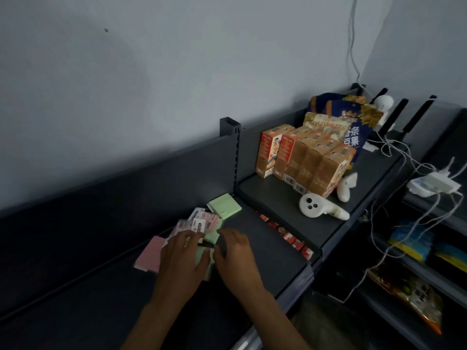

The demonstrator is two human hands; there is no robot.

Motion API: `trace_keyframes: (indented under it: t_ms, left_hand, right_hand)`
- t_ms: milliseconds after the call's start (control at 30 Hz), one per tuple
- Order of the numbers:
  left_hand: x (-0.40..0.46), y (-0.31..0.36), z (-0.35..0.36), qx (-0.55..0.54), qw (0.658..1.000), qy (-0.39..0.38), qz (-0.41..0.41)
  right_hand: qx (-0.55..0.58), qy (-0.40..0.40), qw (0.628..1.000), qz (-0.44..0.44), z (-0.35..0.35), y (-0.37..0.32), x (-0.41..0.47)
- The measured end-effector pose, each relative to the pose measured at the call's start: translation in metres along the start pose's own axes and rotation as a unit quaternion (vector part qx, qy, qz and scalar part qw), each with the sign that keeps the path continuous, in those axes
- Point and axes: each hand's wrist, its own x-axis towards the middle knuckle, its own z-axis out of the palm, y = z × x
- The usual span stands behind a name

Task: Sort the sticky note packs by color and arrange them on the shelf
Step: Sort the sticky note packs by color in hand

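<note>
A loose heap of sticky note packs lies on the dark shelf (88,299). A green pack (224,205) sits at the far end near the divider. Pink packs with white labels (204,222) are jumbled behind my fingers. A plain pink pack (149,253) lies at the left. My left hand (180,258) rests palm down on the heap, covering a green pack (204,263). My right hand (236,253) lies beside it, fingers on the same green packs. Whether either hand grips a pack is hidden.
A raised shelf (278,198) to the right carries orange boxes (303,160), snack bags (353,122) and two white controllers (321,208). Small red boxes (285,231) line the gap below it. White cables and a power strip (432,185) hang at the far right.
</note>
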Motion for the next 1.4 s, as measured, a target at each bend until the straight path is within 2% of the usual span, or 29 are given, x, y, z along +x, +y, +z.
trace_keyframes:
  t_ms: [200,333,500,833,933,1000,1067,1133,1267,1333,1400]
  left_hand:
    - [0.032,-0.015,-0.006,0.016,0.999,0.016,-0.041]
    - [0.035,-0.019,-0.003,0.015,0.998,0.031,-0.061]
    - [0.036,-0.018,-0.001,0.026,0.994,0.041,-0.102]
    - [0.049,-0.005,0.006,0.063,0.988,0.069,-0.123]
    - [0.051,-0.002,0.008,0.072,0.986,0.067,-0.134]
    - [0.05,0.001,0.01,0.069,0.986,0.073,-0.135]
    - [0.048,0.009,0.011,0.067,0.985,0.085,-0.134]
    - [0.047,0.018,0.013,0.039,0.986,0.099,-0.131]
    - [0.049,0.027,0.014,-0.067,0.979,0.119,-0.15]
    - [0.05,0.036,0.011,-0.141,0.962,0.149,-0.182]
    - [0.05,0.046,0.009,-0.193,0.945,0.164,-0.209]
  right_hand:
    - [-0.004,-0.033,0.999,-0.035,0.021,-0.002,0.05]
    - [-0.024,-0.073,0.996,-0.033,0.044,0.021,0.078]
    - [0.033,-0.109,0.993,-0.033,0.048,0.035,0.085]
    - [0.054,-0.019,0.998,0.013,0.01,0.035,0.093]
    - [0.096,-0.008,0.995,0.038,-0.003,0.034,0.097]
    - [0.197,-0.033,0.977,0.077,-0.012,0.033,0.1]
    - [0.326,-0.082,0.929,0.153,-0.019,0.033,0.102]
    - [0.402,-0.136,0.88,0.215,-0.024,0.033,0.101]
    - [0.476,-0.222,0.829,0.193,-0.026,0.038,0.094]
    - [0.47,-0.264,0.828,0.155,-0.03,0.04,0.09]
    - [0.416,-0.282,0.857,0.116,-0.029,0.04,0.088]
